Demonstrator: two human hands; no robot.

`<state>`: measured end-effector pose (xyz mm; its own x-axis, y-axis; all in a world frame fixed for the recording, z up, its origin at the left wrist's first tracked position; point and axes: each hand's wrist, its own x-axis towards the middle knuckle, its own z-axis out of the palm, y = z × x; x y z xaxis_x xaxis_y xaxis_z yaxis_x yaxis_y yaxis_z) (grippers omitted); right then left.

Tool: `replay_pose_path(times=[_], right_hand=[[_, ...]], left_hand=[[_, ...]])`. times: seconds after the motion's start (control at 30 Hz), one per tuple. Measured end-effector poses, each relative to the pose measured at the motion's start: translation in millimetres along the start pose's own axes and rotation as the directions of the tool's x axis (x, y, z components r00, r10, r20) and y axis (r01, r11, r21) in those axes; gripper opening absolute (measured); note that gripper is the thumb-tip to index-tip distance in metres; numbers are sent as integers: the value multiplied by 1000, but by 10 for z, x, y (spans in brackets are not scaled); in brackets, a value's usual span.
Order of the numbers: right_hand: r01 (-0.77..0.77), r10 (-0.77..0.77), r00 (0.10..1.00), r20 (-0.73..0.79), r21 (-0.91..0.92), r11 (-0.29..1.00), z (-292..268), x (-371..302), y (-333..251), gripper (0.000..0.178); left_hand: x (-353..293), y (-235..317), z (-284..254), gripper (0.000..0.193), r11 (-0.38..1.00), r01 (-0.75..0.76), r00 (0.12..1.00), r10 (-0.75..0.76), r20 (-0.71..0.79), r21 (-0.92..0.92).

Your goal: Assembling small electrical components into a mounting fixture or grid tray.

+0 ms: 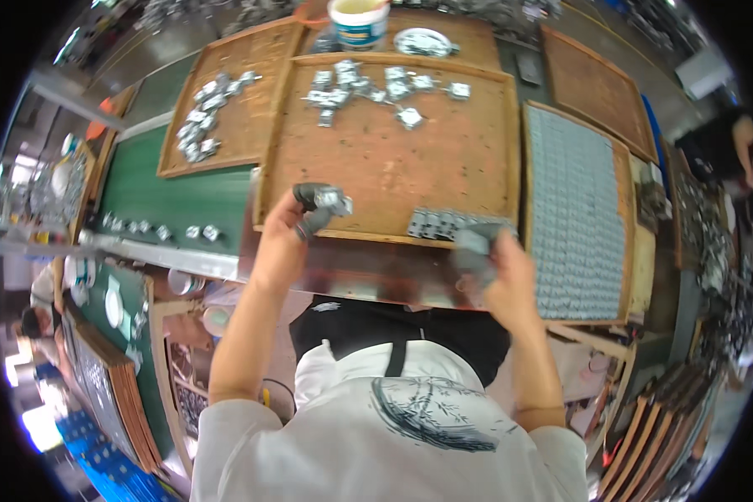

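Your left hand (291, 216) closes thumb and fingers around a small, shiny silver metal part (332, 201); the dark grey fingertip coverings (313, 222) probably spare your skin and improve the grip; the part sits over the near left corner of the shallow brown wooden tray with raised rims (385, 171). Your right hand (500, 261) is blurred, fingers bent, just beside a tight row of grey metal parts (431, 224); you show too little there to tell how far it is open or whether it holds anything; the row lies along the near rim, which likely keeps it straight. Beyond both hands, loose silver metal parts (343, 82) lie scattered, seemingly within reach; right of your right hand, a wood-framed tray of close-packed grey pieces (573, 209) stands alongside.
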<state>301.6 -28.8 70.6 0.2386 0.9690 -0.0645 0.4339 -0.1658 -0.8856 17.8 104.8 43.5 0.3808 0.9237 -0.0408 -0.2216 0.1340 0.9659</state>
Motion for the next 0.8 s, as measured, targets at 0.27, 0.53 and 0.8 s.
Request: replay_pose_path(times=[0.27,0.53,0.8], right_hand=[[386,-406,913,-32,-256,886,-16,-22,-186,27],[398,-506,856,-103,-493,774,24,-27,113,25],[301,-347,936,-51,-390,870,-21,-120,48,27]], left_hand=[[-208,-69,966,37,994,87,959,-64,277,-69],[-232,-382,1385,42,992,-15,973,-16,230,129],[-206,-559,1410,55,637,-373,923,182,339,675]])
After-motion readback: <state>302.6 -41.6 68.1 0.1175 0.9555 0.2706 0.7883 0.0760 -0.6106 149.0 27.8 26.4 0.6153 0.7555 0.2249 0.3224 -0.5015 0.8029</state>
